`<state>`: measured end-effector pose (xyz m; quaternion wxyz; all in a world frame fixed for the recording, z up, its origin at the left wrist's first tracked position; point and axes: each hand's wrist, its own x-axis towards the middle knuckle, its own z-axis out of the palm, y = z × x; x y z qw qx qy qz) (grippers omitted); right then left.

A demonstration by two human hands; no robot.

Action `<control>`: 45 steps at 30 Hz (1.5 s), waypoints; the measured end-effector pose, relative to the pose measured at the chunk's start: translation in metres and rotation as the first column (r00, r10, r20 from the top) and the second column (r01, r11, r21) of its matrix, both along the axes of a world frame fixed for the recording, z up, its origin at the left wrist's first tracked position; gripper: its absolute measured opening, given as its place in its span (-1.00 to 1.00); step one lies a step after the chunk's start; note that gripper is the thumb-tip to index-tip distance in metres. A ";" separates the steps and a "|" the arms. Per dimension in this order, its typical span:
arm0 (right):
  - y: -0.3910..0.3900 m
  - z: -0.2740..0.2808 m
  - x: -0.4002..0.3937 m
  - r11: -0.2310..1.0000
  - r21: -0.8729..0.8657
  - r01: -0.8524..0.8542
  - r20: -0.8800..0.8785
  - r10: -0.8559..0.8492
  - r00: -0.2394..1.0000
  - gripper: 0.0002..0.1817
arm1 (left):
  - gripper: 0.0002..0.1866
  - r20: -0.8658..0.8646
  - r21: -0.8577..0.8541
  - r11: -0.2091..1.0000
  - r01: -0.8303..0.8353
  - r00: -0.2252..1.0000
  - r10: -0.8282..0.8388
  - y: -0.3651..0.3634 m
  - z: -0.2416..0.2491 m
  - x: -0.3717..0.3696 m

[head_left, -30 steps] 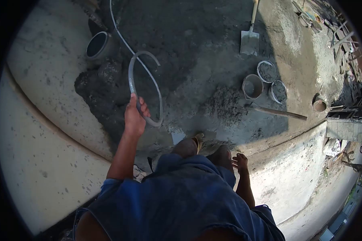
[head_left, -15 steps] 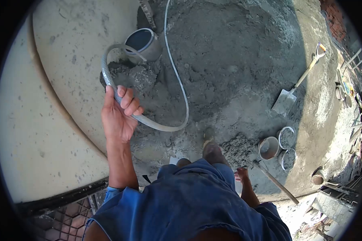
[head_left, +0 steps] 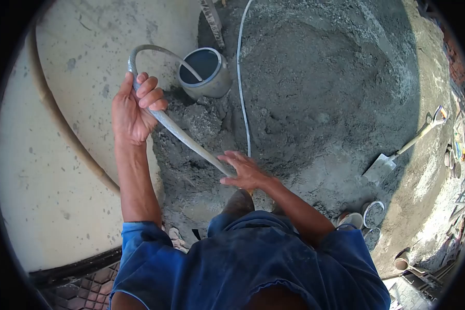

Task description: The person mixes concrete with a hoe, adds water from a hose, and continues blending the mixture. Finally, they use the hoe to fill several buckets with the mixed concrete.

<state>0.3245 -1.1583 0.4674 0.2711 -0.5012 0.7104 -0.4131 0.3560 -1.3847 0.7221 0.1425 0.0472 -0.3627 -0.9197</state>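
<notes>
My left hand (head_left: 134,118) is raised, its fingers wrapped round a clear, greyish hose (head_left: 183,137). Above that hand the hose arches over, and its free end dips into a bucket (head_left: 206,91) of dark liquid, probably water. The hose slants down from my left hand to my right hand (head_left: 248,173), which has it between the thumb and the stretched fingers. Beyond my right hand, the thinner-looking length runs up over the grey mortar (head_left: 315,88). Wet lumps of mortar lie beside the bucket.
A shovel (head_left: 381,168) lies on the mortar at the right. Several pails (head_left: 373,214) stand nearer me, partly behind my right arm. A pale, speckled surface with a brown curved edge (head_left: 70,132) fills the left. A mortar-caked strip (head_left: 212,23) rests behind the bucket.
My right hand has come up from beside my body to the lower part of the hose. My left hand still grips the hose. The view has shifted, and the hose end now sits inside the bucket.
</notes>
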 end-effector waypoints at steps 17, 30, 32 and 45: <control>-0.314 0.077 -0.140 0.959 0.118 0.259 0.679 -0.268 0.683 -0.64 | -0.19 0.538 -0.609 0.789 -0.082 0.688 0.487 -0.192 -0.214 -0.041; -0.297 0.018 -0.180 0.918 0.288 0.273 0.663 -0.396 0.635 -0.52 | -0.59 0.256 -0.944 0.329 0.025 0.685 0.682 -0.231 -0.268 0.015; -0.249 -0.021 -0.172 0.884 0.381 0.272 0.666 -0.466 0.583 -0.51 | -0.58 0.193 -0.975 0.215 0.057 0.695 0.693 -0.285 -0.262 0.011; 0.245 -0.173 -0.016 -0.067 0.989 0.134 -0.068 -0.998 0.003 -0.57 | -0.67 0.446 -0.884 0.466 0.042 0.373 0.814 -0.454 -0.314 -0.017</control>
